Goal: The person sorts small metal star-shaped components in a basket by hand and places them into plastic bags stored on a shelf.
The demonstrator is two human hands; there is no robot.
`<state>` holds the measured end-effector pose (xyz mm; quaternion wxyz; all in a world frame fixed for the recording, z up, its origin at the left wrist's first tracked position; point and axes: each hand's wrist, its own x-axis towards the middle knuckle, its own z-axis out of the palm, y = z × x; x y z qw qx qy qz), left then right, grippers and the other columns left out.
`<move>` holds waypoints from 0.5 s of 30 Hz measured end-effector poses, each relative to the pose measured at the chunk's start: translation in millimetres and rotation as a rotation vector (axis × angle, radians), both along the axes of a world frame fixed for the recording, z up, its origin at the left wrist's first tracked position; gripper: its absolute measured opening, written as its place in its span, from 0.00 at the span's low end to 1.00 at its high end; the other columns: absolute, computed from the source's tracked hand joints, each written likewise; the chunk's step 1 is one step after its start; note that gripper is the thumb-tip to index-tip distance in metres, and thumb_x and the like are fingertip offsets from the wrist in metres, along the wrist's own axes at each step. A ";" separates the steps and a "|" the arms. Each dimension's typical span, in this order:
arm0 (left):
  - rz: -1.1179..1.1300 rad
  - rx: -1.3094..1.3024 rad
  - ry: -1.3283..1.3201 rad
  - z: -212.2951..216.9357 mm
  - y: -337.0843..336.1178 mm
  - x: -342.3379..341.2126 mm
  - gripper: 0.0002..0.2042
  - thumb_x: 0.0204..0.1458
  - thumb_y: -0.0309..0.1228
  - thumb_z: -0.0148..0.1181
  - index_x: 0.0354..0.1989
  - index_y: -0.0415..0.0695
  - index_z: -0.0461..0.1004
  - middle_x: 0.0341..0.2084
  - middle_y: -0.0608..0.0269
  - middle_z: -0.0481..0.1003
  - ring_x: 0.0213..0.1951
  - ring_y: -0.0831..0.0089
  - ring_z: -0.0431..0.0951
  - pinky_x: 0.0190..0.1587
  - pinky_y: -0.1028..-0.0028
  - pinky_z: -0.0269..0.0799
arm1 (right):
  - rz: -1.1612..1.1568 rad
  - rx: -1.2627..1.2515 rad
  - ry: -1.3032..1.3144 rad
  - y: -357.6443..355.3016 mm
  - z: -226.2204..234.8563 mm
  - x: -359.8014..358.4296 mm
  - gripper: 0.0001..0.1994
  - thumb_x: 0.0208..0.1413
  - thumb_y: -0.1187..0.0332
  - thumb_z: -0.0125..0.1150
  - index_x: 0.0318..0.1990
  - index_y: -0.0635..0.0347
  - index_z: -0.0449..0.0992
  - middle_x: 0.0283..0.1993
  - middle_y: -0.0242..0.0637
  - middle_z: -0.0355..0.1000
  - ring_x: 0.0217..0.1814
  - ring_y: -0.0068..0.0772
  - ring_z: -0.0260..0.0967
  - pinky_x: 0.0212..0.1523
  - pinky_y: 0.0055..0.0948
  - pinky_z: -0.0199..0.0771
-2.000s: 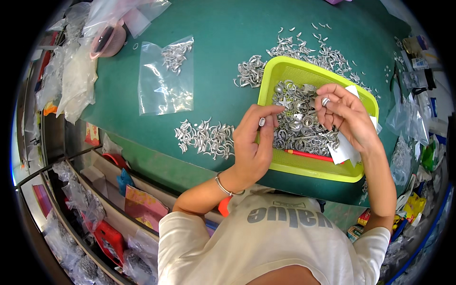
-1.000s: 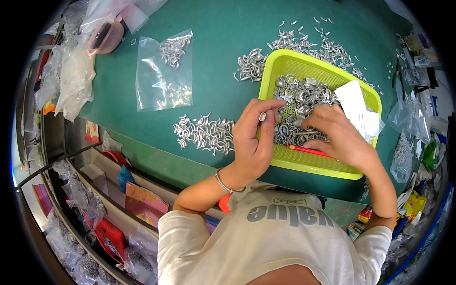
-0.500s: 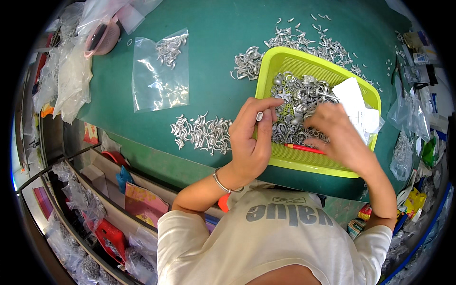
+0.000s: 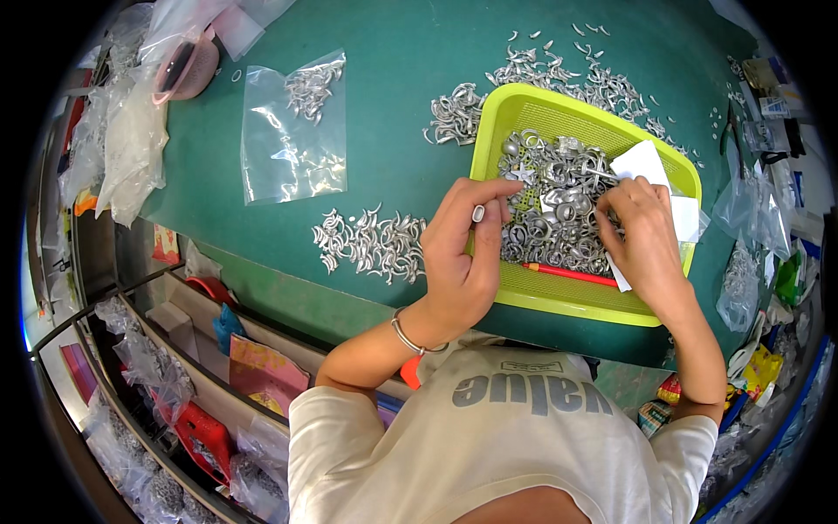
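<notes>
Presently both hands work at one yellow-green basket (image 4: pixel 524 112). Left hand (image 4: pixel 467 253): fingers curled, one small silver ring piece (image 4: pixel 478 213) pinched between thumb and forefinger, at the basket's near-left rim. One metal bangle (image 4: pixel 410 336) on that wrist. Right hand (image 4: pixel 642 240): fingers bent down into the heap of silver metal parts (image 4: pixel 550 205) inside the basket, fingertips touching the parts; whether anything is gripped, cannot tell.

Under the right hand, two white paper slips (image 4: pixel 642 162) lie against the basket's right wall. Between the hands, toward the near rim, one red pencil-like stick (image 4: pixel 567 273) lies flat on the basket floor.

Outward from the left hand: one loose pile of curved silver pieces (image 4: pixel 371 244) just to its left on the green table (image 4: pixel 393 105). Farther left and away, one clear plastic bag (image 4: pixel 292 131) lies flat with a few silver pieces inside. Beyond the basket, on its far side, a second scatter of silver pieces (image 4: pixel 559 65) spreads over the table, too many to count.

Far left of the left hand: crumpled clear bags (image 4: pixel 131 140) and one pink rounded object (image 4: pixel 188 65), partly hidden.
</notes>
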<state>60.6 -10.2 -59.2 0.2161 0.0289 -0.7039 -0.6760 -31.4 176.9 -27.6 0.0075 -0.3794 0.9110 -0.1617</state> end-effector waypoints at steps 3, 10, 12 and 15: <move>0.000 0.001 0.001 0.2 0.2 -0.2 0.11 0.57 0.21 0.40 0.43 0.33 0.69 0.26 0.65 0.64 0.24 0.85 0.58 0.25 0.85 0.54 | 0.003 -0.037 -0.012 -2.9 5.7 1.2 0.07 0.38 0.80 0.59 0.28 0.62 0.71 0.27 0.38 0.62 0.34 0.39 0.60 0.38 0.34 0.57; -0.004 0.002 -0.014 1.6 0.1 -0.3 0.10 0.57 0.21 0.40 0.43 0.34 0.69 0.26 0.65 0.64 0.24 0.86 0.58 0.26 0.85 0.54 | 0.332 0.088 -0.070 -24.5 -8.8 10.4 0.10 0.38 0.79 0.58 0.31 0.60 0.74 0.27 0.36 0.60 0.38 0.36 0.60 0.40 0.33 0.56; -0.005 0.005 -0.011 1.5 0.0 -0.1 0.10 0.57 0.21 0.40 0.43 0.34 0.69 0.26 0.65 0.64 0.24 0.85 0.58 0.26 0.85 0.54 | 0.280 -0.014 -0.071 -24.3 -9.2 1.8 0.08 0.39 0.78 0.58 0.31 0.60 0.74 0.25 0.35 0.60 0.35 0.35 0.59 0.37 0.31 0.57; -0.005 0.016 -0.007 0.4 0.3 0.4 0.10 0.57 0.21 0.40 0.43 0.34 0.69 0.26 0.65 0.64 0.24 0.85 0.58 0.26 0.85 0.54 | 0.051 -0.213 -0.333 -17.3 -1.0 -9.2 0.04 0.44 0.77 0.58 0.30 0.62 0.74 0.22 0.33 0.59 0.27 0.29 0.56 0.31 0.26 0.56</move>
